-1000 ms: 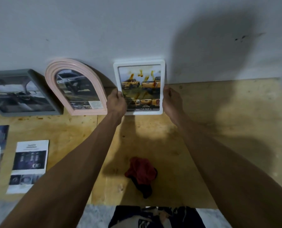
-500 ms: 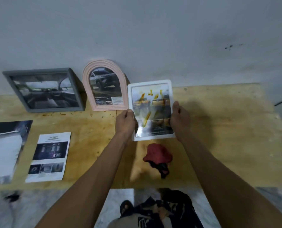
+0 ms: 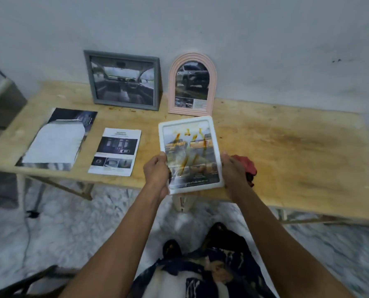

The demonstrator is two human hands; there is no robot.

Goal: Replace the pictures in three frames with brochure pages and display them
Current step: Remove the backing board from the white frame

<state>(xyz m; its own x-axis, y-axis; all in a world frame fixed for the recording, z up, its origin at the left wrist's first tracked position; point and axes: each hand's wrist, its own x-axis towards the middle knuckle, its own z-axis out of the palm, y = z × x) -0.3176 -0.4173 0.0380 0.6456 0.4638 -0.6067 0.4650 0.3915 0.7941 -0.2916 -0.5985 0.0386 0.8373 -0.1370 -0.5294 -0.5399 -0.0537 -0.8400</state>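
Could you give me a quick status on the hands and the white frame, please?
Left hand and right hand grip the white frame by its sides, above the table edge. Grey frame and pink arched frame stand at the wall. Nothing in the way.

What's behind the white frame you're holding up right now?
Behind the white frame, gripped by the left hand and right hand, a red cloth shows past its right edge on the table. The frame covers the rest of the cloth.

white frame [image 3: 216,147], pink frame [image 3: 171,82], grey frame [image 3: 156,82].
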